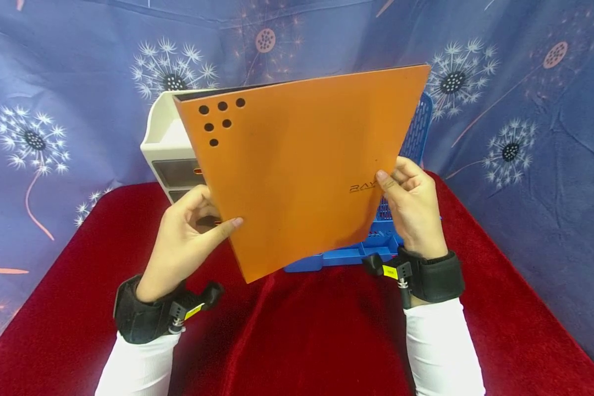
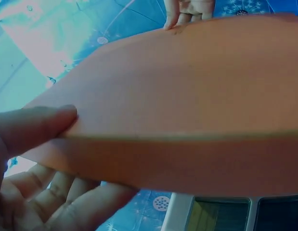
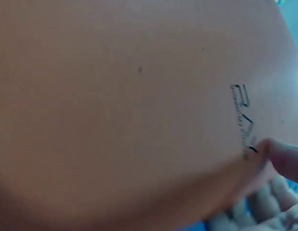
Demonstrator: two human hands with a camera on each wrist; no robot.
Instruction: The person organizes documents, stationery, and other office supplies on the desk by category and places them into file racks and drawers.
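Note:
An orange file folder (image 1: pixel 307 165) is held up in front of me, tilted, with dark holes in its upper left corner and "RAY" printed near its right side. My left hand (image 1: pixel 188 236) pinches its lower left edge, thumb on the front cover and fingers behind. At the right edge, beside the print, my right hand (image 1: pixel 416 203) grips it the same way. The left wrist view shows the folder's spine (image 2: pixel 187 163) between thumb and fingers. In the right wrist view the cover (image 3: pixel 115 120) bends near the thumb (image 3: pixel 286 159).
Behind the folder stand a white drawer unit (image 1: pixel 165 146) on the left and a blue plastic rack (image 1: pixel 418 126) with compartments on the right, both partly hidden. Red cloth (image 1: pixel 317 330) covers the table. A blue curtain (image 1: pixel 326 33) with a dandelion print hangs around it.

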